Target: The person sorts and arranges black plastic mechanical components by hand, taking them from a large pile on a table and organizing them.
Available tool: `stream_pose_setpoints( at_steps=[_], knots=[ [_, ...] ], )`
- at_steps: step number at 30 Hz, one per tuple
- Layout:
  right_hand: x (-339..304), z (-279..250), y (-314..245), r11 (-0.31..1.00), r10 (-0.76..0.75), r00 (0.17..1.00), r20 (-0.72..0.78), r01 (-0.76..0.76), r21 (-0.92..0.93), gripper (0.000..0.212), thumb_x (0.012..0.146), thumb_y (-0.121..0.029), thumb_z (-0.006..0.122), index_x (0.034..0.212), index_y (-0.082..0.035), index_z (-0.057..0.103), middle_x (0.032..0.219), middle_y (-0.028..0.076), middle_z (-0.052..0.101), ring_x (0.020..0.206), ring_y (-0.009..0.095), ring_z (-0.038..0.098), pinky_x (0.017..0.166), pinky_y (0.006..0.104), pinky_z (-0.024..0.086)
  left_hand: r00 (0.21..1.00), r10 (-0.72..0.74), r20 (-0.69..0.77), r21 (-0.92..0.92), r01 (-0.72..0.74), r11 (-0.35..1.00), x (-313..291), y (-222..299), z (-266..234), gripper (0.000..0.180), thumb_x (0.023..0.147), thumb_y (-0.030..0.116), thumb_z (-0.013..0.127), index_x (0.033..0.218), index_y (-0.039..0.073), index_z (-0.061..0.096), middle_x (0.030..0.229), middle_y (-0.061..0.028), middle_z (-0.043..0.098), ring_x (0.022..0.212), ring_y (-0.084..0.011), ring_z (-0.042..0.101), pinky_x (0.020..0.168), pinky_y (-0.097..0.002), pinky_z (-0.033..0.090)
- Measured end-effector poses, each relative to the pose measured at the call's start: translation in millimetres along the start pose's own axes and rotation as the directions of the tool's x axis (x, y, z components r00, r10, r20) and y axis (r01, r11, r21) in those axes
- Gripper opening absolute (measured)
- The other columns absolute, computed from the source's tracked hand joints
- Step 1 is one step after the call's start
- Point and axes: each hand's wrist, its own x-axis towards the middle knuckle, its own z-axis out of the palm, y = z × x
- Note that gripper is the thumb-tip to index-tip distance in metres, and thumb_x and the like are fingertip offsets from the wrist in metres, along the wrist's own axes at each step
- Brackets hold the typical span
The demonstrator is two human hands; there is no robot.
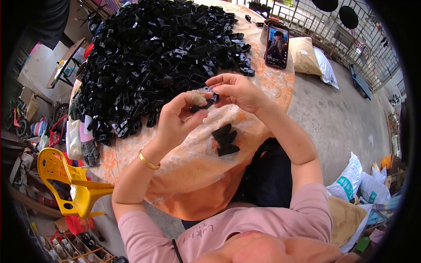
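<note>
The right hand (241,93) pinches a small, glossy black part (215,97) above flower-patterned cloth (180,164); the left hand (174,119) curls beside it, grip unclear. Matte black wedges (227,139) lie nearby; a jagged black heap (162,48) spreads beyond.

From the head, a wide fisheye looks down, near above the cloth-covered table (175,173).

Wears pink tee (267,221) w/ dk print (212,228), gold L-wrist bangle (149,161), beige finger wrap (199,98).
</note>
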Motion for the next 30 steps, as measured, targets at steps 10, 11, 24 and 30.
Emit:
stream_pose_setpoints(
  at_steps=[10,11,24,30],
  knots=[
    [-12,25,12,0.764,-0.522,0.852,0.048,0.492,-0.417,0.039,0.08,0.004,0.059,0.118,0.002,0.051,0.108,0.01,0.059,0.097,0.014,0.057,0.084,0.0263,0.047,0.923,-0.338,-0.181,-0.31,0.273,0.911,6,-6,-7,0.032,0.078,-0.005,0.061,0.109,-0.003,0.052,0.098,-0.008,0.061,0.085,-0.014,0.061,0.075,-0.0245,0.051],
    [-11,26,14,0.686,-0.526,0.846,0.086,0.482,-0.545,0.038,0.079,0.004,0.059,0.116,0.003,0.052,0.106,0.009,0.059,0.095,0.014,0.058,0.084,0.0265,0.047,0.916,-0.354,-0.189,-0.307,0.287,0.907,5,-6,-8,0.031,0.078,-0.004,0.062,0.108,-0.003,0.054,0.095,-0.0066,0.062,0.084,-0.0127,0.061,0.074,-0.0233,0.05],
    [-12,34,16,0.237,-0.775,0.583,0.243,0.624,-0.744,0.034,0.068,0.003,0.068,0.101,0.0,0.061,0.094,0.013,0.062,0.081,0.025,0.061,0.071,0.0285,0.05,0.932,-0.262,-0.251,-0.164,0.226,0.96,1,-10,-8,0.041,0.075,-0.005,0.065,0.114,-0.004,0.054,0.098,-0.0062,0.063,0.09,-0.0101,0.059,0.08,-0.0224,0.049],
    [-8,42,17,0.056,-0.81,0.486,0.328,0.621,-0.782,0.038,0.066,-0.002,0.073,0.102,-0.003,0.06,0.096,0.01,0.06,0.085,0.023,0.058,0.071,0.0305,0.049,0.94,-0.226,-0.256,-0.323,0.137,0.936,3,-3,3,0.049,0.076,-0.005,0.064,0.121,-0.006,0.046,0.105,-0.0101,0.061,0.096,-0.0124,0.057,0.084,-0.0248,0.049]
  ],
)
